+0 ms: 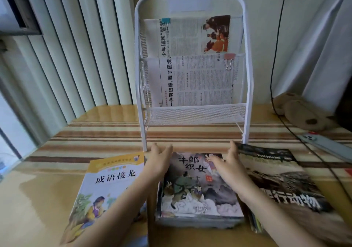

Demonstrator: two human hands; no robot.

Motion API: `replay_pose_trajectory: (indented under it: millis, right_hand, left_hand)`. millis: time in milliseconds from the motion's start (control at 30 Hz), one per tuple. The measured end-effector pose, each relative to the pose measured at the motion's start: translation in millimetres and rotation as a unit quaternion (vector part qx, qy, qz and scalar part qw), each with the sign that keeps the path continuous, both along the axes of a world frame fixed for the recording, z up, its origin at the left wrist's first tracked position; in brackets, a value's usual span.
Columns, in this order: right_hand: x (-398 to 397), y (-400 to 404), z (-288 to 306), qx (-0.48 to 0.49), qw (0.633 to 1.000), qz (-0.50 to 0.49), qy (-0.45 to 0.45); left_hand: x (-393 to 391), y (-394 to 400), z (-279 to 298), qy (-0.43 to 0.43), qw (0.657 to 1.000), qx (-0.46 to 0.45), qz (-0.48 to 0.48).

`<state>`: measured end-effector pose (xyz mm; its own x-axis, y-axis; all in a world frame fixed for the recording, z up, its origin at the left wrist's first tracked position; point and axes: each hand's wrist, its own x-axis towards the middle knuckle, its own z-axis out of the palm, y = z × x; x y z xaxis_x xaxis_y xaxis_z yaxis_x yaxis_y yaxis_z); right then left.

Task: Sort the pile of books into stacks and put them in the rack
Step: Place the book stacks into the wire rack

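Head view: three book stacks sorted; middle stack flanked by left hand and right hand, fingers straight, grasping nothing; rack bottom tier awaits books.

The rack is standing at twelve o'clock on the table, two newspapers sitting in its pockets, one behind the other. Three book stacks are lying before it: one at nine o'clock, one central, one at three o'clock. A soft toy is lying at two o'clock.
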<state>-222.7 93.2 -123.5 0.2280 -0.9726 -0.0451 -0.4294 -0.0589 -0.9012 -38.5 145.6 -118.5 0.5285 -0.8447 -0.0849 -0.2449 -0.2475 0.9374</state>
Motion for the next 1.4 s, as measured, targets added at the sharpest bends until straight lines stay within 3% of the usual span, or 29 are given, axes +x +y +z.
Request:
replay_pose_trajectory:
  millis: [167, 300, 533, 700, 800, 1000, 1100, 1200, 1400]
  right_hand:
    - [-14, 27, -10, 0.101, 0.995, 0.011, -0.003]
    - [-16, 38, -9, 0.069, 0.996, 0.009, -0.048]
    - [-12, 37, -13, -0.003, 0.993, -0.028, -0.117]
    - [-15, 30, -9, -0.061, 0.979, -0.037, -0.191]
    - [-15, 26, -4, -0.090, 0.967, -0.040, -0.234]
    - [-10, 16, 15, -0.150, 0.934, 0.010, -0.325]
    - [-11, 19, 16, -0.145, 0.941, 0.051, -0.302]
    - [-10, 19, 9, -0.109, 0.951, 0.084, -0.277]
    - [-4, 12, 5, -0.140, 0.958, 0.073, -0.241]
  left_hand:
    - [-15, 27, -7, 0.059, 0.997, 0.052, -0.016]
    - [-16, 36, -13, 0.041, 0.998, 0.050, -0.006]
    - [-27, 47, -3, 0.032, 0.996, -0.079, 0.029]
    - [-35, 50, 8, 0.099, 0.975, -0.198, 0.027]
    - [-32, 48, 14, 0.116, 0.966, -0.230, -0.001]
    - [-19, 39, 36, 0.065, 0.955, -0.277, -0.076]
    - [-13, 46, 29, 0.018, 0.968, -0.226, -0.104]
    - [-14, 52, 17, 0.045, 0.973, -0.202, -0.098]
    - [-30, 41, 19, 0.026, 0.967, -0.251, -0.014]
